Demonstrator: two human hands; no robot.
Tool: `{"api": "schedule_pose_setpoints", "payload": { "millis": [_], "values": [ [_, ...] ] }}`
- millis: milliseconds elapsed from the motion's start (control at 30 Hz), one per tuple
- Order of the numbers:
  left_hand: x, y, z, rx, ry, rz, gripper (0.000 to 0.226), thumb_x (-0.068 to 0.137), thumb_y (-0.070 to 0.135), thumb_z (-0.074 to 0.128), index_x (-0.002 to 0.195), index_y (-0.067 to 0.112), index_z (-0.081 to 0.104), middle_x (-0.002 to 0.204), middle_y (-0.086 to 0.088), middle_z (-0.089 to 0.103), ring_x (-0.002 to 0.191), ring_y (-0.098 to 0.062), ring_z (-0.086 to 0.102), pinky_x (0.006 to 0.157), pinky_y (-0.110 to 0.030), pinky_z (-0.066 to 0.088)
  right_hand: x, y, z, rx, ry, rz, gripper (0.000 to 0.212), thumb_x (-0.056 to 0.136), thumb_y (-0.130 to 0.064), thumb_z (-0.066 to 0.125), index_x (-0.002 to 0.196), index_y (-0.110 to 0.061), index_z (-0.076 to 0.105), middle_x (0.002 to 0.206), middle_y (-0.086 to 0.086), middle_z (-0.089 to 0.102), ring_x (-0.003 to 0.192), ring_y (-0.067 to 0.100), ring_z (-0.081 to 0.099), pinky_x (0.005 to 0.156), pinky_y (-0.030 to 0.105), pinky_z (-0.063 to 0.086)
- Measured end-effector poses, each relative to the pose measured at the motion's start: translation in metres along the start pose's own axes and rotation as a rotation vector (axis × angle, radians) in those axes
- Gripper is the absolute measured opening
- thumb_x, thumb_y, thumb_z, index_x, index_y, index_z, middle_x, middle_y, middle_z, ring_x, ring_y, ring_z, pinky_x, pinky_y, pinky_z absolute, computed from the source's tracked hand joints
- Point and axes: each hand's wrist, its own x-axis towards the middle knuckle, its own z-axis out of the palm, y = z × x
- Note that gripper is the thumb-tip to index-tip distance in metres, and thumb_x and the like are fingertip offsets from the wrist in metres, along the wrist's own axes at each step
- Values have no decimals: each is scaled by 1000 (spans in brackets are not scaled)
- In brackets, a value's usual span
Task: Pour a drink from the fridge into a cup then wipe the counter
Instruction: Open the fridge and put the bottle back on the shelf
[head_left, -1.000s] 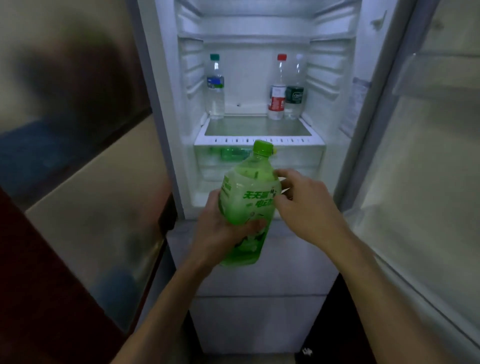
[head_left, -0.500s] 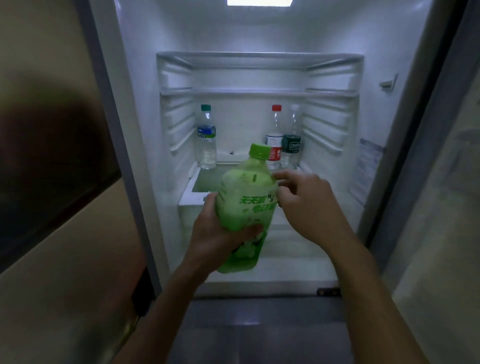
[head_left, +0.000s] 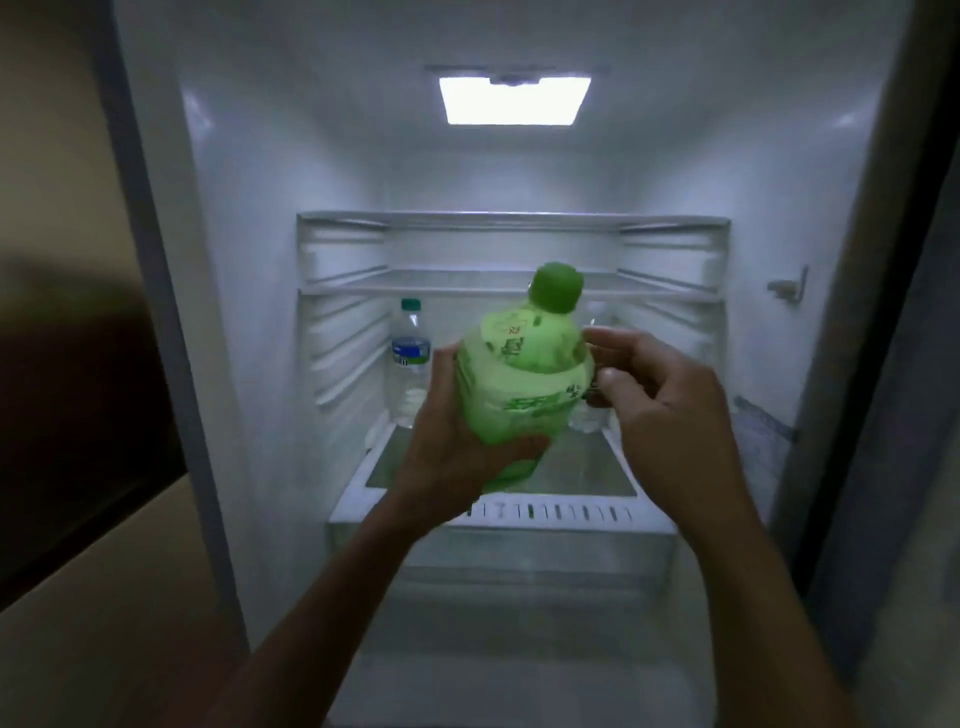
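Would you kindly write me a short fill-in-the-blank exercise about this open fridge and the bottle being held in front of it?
1. The left hand holds a bottle whose colour is ____.
2. The clear water bottle standing on the shelf behind has a ____ label.
3. The fridge light is switched ____.
Missing words: green; blue; on.

A green bottle with a green cap and pale label is being held tilted in front of the open, lit fridge, its cap uppermost and leaning slightly right. The left hand is gripping its lower half.
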Motion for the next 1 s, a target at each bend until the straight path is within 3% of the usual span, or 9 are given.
{"api": "schedule_pose_setpoints", "payload": {
  "millis": [100, 233, 467, 633, 833, 933, 1000],
  "values": [
    [21, 6, 0, 24, 15, 128, 89, 57, 30, 87, 128, 19, 35, 124, 0, 54, 114, -14, 59, 83, -46, 57, 9, -7, 0, 56, 80, -41, 36, 92, 0, 52, 115, -22, 69, 101, -11, 72, 91, 3, 68, 83, 27, 58],
    [47, 23, -6, 81, 28, 249, 92, 56, 25, 88, 130, 25, 34, 127, -1, 51, 116, -11, 55, 89, -35, 55, 22, -22, -4, 78, 162, -134, 39, 91, 2, 52, 110, -26, 70, 101, -14, 72, 96, 3, 66, 85, 26, 57],
    [83, 57, -8, 82, 19, 439, 96, 60, 29, 89, 135, 30, 29, 133, -1, 44, 124, -19, 48, 94, -43, 51, 34, -49, -15, 164, 271, -337, 39, 90, 6, 53, 114, -21, 68, 106, -6, 72, 100, 15, 66, 85, 40, 55],
    [104, 70, -4, 18, -13, 507, 100, 61, 27, 89, 139, 24, 28, 137, -4, 41, 127, -26, 45, 97, -47, 50, 40, -62, -21, 137, 324, -427, 45, 87, 12, 54, 119, -18, 66, 108, -5, 70, 102, 12, 66, 82, 20, 51],
    [131, 75, 2, -29, -25, 574, 99, 61, 25, 89, 139, 21, 28, 137, -7, 43, 127, -30, 46, 98, -52, 47, 49, -66, -21, 117, 330, -445, 49, 88, 9, 54, 129, -17, 60, 118, -4, 67, 111, 9, 62, 86, 18, 50],
    [142, 76, 6, -18, -30, 608, 100, 62, 22, 90, 139, 19, 27, 137, -7, 43, 127, -23, 47, 101, -45, 46, 49, -63, -22, 120, 325, -428, 52, 86, 0, 52, 133, -21, 56, 124, -7, 64, 116, 10, 61, 89, 20, 50],
    [149, 76, 10, -22, -22, 624, 99, 61, 17, 91, 138, 15, 28, 134, -1, 44, 125, -15, 48, 101, -33, 46, 50, -60, -22, 99, 324, -406, 54, 86, -4, 51, 135, -27, 54, 125, -9, 63, 115, 10, 61, 91, 22, 51]
  ]
}}
